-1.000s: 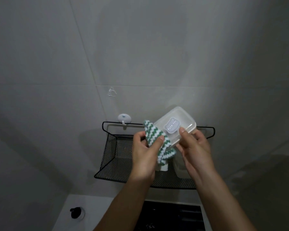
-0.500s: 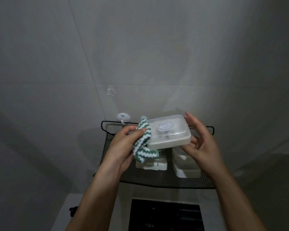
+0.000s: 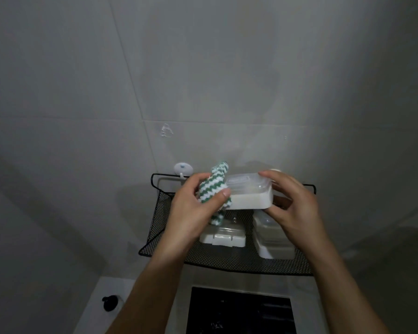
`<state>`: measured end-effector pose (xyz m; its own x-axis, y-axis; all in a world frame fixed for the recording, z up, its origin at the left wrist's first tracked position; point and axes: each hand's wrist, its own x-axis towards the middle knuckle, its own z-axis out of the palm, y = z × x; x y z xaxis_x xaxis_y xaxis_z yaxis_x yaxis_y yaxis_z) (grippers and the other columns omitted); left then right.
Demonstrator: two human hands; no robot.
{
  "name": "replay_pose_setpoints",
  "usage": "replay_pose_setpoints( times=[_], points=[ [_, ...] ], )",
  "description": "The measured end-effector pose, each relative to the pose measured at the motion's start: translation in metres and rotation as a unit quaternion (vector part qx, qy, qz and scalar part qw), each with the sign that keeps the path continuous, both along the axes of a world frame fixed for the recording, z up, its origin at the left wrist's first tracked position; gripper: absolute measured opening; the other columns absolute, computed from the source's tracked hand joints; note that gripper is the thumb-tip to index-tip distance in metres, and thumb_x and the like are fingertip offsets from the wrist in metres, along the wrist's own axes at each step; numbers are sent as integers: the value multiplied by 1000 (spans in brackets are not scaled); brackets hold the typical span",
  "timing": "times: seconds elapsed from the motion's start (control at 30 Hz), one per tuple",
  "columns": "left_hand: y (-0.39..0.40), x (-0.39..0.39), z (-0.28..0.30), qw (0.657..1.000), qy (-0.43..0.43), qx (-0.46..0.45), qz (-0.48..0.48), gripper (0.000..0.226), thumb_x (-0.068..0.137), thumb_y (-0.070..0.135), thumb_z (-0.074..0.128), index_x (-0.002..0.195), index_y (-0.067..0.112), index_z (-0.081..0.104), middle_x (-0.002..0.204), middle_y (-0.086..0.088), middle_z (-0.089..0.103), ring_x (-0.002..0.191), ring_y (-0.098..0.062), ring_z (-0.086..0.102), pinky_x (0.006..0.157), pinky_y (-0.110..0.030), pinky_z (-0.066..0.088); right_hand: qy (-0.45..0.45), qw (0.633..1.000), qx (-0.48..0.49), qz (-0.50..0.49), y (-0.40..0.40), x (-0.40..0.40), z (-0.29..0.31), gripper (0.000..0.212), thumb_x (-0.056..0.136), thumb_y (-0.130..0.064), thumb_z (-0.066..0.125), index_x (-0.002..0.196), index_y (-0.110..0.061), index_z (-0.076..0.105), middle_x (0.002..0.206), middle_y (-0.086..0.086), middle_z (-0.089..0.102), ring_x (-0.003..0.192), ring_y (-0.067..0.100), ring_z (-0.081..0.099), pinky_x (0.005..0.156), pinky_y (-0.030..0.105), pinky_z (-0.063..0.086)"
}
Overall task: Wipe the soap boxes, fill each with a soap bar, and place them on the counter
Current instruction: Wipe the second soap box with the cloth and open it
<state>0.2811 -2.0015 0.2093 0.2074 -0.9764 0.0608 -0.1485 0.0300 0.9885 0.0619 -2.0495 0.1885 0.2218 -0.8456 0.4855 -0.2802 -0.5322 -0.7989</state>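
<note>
The scene is dim and grey, brightest in a soft patch on the wall from the centre toward twelve o'clock. Corners fall off to dark, heaviest at eight and four o'clock. A faint shadow lies on the wall at nine o'clock beside the wire shelf. Tile joints bow with wide-angle distortion. Detail is soft and grainy; no glare.

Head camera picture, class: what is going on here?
A person is wiping a soap box held up in front of a black mesh shelf on a tiled wall. The right hand grips the box's right end, while the left hand presses a green-and-white striped cloth against its left end. Two more soap boxes sit on the shelf. No box is on the counter yet.
</note>
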Motion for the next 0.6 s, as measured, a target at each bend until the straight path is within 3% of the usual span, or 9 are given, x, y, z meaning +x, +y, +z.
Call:
replay_pose_setpoints(
  times=[0.1,0.2,0.3,0.43,0.6],
  points=[
    [0,-7,1,999,-47,-13,23,38,78,40,81,110,31,63,98,5,73,84,-10,71,72,-34,61,12,1000,-15,-2,0,4,1,55,76,-15,81,124,-37,64,124,-26,61,116,11,64,94,46,56],
    [-3,-5,2,997,-67,-31,27,28,79,38,80,102,29,67,92,6,73,79,-6,70,67,-27,58,13,1000,-17,0,-2,4,-2,58,76,-6,83,124,-34,65,124,-24,62,115,14,65,93,47,56],
    [-7,1,-1,999,-21,-34,36,16,85,29,77,100,25,74,86,4,76,76,-11,73,66,-28,57,-7,1000,7,-3,-3,2,-5,56,77,-3,82,123,-29,68,124,-15,65,112,13,66,93,43,57],
    [-10,7,-3,998,23,-35,44,13,86,26,76,98,23,78,83,4,77,73,-11,74,57,-17,53,-40,997,60,13,-1,0,-6,54,79,0,80,122,-32,68,125,-9,68,111,10,67,89,27,57],
    [-9,10,-8,997,70,-17,34,23,87,44,68,98,27,78,88,0,78,79,-14,75,62,-21,54,14,996,88,-24,0,-2,0,46,79,-16,82,116,-39,67,112,-21,69,101,0,65,79,14,53]
  ],
)
